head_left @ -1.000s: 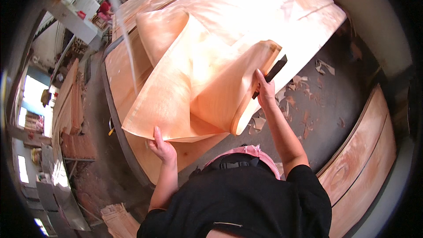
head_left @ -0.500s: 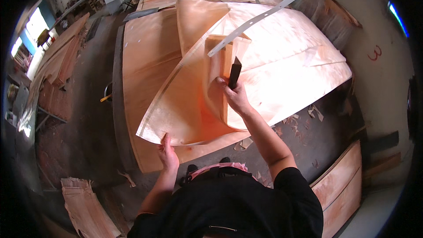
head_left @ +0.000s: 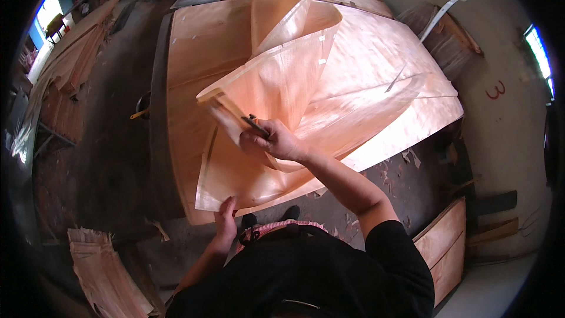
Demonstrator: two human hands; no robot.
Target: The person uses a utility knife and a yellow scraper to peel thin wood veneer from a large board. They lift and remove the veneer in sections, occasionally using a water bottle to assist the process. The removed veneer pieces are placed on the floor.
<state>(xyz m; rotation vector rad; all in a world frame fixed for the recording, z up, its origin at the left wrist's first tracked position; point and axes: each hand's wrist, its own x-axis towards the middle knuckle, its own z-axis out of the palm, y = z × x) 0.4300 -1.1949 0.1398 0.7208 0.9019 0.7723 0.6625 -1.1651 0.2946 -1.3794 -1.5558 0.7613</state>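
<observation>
Now you're holding dark tool (head_left: pixel 255 126) and veneer (head_left: pixel 276 85) in a closed right grip (head_left: pixel 275 140), left grip (head_left: pixel 225 219) unreadable, ideally bending gently.

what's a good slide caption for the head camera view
Right hand grips a dark tool against a curled sheet of thin wood, with the left hand at the sheet's near edge.

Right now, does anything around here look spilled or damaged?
Yes: pale scraps litter the floor on the right, looking like unswept waste. At lower left, a piece of wood has a ragged, broken-looking top end.
</observation>
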